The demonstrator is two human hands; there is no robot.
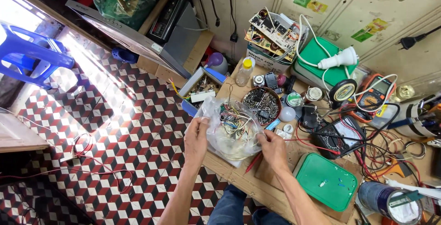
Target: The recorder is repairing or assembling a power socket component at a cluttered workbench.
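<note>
Tiled floor (115, 128) open leftward; bowl of screws (262, 104), multimeter (337, 137) crowding right.

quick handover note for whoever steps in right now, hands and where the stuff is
Left hand: grips the left edge of the clear plastic bag of wires and small parts.
Right hand: holds the bag's right side.
Bag rests on the workbench edge, mouth open, beside the round bowl of screws.
A red pen lies under the right hand.
Done: bag opened. Left: nothing taken out yet, as far as visible.
</note>
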